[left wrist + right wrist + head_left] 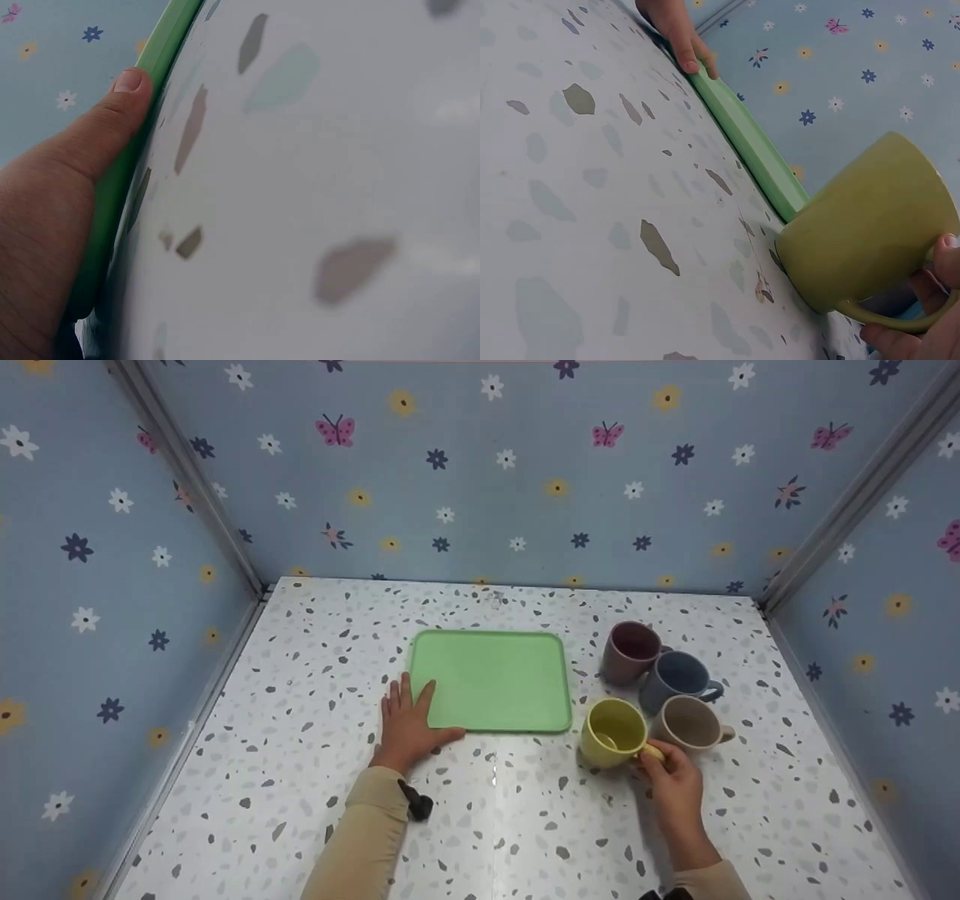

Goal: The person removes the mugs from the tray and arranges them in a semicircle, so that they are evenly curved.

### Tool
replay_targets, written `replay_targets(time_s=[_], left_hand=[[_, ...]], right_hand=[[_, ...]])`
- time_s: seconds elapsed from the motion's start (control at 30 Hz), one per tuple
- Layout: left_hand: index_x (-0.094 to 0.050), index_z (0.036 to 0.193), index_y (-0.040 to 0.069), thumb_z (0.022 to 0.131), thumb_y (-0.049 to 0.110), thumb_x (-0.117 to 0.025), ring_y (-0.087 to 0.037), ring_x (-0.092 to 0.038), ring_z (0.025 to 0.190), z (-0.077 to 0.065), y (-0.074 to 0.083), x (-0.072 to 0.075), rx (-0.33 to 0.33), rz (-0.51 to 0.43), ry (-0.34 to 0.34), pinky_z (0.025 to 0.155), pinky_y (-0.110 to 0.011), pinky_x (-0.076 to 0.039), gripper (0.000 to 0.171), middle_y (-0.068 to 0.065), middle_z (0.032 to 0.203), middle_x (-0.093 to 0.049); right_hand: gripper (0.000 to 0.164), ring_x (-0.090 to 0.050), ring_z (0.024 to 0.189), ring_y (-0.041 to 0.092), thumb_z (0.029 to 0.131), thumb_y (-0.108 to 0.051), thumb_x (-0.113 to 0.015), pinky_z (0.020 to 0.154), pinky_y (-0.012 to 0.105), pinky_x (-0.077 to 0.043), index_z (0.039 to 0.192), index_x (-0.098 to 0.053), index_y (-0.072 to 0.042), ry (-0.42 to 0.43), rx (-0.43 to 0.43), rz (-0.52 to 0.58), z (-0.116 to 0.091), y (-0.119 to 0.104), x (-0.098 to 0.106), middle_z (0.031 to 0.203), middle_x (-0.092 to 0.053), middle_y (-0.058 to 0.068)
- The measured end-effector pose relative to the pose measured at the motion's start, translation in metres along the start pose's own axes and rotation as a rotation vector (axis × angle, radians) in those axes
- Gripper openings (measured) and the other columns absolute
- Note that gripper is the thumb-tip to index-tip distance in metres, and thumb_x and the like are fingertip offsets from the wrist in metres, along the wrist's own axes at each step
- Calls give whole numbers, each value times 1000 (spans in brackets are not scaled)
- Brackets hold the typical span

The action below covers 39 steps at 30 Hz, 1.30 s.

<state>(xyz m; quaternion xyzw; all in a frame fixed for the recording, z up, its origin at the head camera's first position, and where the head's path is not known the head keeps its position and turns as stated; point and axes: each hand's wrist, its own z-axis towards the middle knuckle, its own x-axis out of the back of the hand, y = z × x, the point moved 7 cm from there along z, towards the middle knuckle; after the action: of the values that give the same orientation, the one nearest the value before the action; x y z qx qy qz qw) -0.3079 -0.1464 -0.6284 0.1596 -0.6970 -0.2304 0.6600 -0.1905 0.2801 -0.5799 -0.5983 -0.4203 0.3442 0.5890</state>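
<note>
A light green rectangular tray (491,681) lies on the speckled table. My left hand (407,733) rests at its near left corner with fingers spread and straight; in the left wrist view the thumb lies along the tray's green rim (171,37). To the right of the tray, my right hand (679,791) grips a yellow mug (609,742) by its handle. The mug is upright, its base at or close to the tabletop; the right wrist view does not settle whether it touches. Just beyond that hand stands a beige mug (690,725).
Behind the beige mug are a blue mug (670,684) and a maroon mug (626,664), grouped closely at the right. Patterned blue panels (480,472) enclose the white speckled table (300,682) at the back and on both sides.
</note>
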Motion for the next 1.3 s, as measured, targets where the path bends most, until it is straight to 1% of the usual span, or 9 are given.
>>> replay_targets(time_s=[0.07,0.27,0.33,0.4,0.57,0.8,0.97,1.1,1.3], left_hand=[[-21,163,21,72,81,-68,-42,15,153,0,0,0,-1,2,3,122,-57,9,119,-22,167,12],[-22,163,19,72,80,-69,-42,14,152,0,3,1,-4,-11,-1,122,-57,9,119,-22,167,12],[-22,163,19,72,80,-69,-42,14,153,0,4,1,-3,-13,-2,122,-57,9,119,-22,167,12],[-22,163,20,71,81,-69,-42,13,153,0,4,2,1,-8,-5,122,-56,9,120,-22,167,11],[-22,163,20,71,81,-69,-42,12,153,1,4,2,-2,0,-1,122,-57,9,119,-22,167,10],[-23,163,19,71,80,-70,-42,13,153,1,3,1,-1,-4,1,122,-58,7,120,-22,167,10],[-22,163,20,71,80,-70,-41,14,153,1,3,1,11,-6,-6,122,-56,9,120,-21,167,11],[-23,163,19,71,80,-71,-42,13,153,1,2,1,5,-1,2,122,-58,8,120,-22,167,11],[-22,163,20,70,81,-69,-42,13,153,1,0,0,4,11,0,122,-57,9,121,-22,167,11]], right_hand=[[27,-73,91,15,98,-2,-64,86,35,-60,122,-62,9,6,-2,-2,0,0,1,113,-71,18],[26,-72,93,17,99,-8,-66,82,31,-60,121,-65,4,17,-25,-56,0,1,6,104,-73,1],[26,-72,94,17,99,-9,-65,84,31,-60,122,-65,4,11,-27,-67,-1,2,8,107,-73,3],[27,-72,94,17,99,-7,-64,88,33,-59,123,-64,6,2,-25,-36,-1,2,9,111,-72,11],[27,-71,91,13,99,-5,-64,89,31,-58,122,-63,9,-2,-3,-26,-2,1,14,117,-68,22],[29,-69,95,7,100,-4,-62,88,24,-57,125,-61,10,-14,-26,-11,-1,3,18,118,-68,20],[30,-69,96,7,99,-6,-63,88,24,-57,125,-61,9,-14,-28,-22,-1,4,21,116,-70,15],[30,-70,95,8,98,-5,-65,89,26,-57,124,-62,10,-6,-35,-6,0,6,23,116,-70,16],[30,-70,96,7,98,-7,-65,89,26,-57,125,-63,7,-6,-55,-44,0,7,27,121,-67,18]])
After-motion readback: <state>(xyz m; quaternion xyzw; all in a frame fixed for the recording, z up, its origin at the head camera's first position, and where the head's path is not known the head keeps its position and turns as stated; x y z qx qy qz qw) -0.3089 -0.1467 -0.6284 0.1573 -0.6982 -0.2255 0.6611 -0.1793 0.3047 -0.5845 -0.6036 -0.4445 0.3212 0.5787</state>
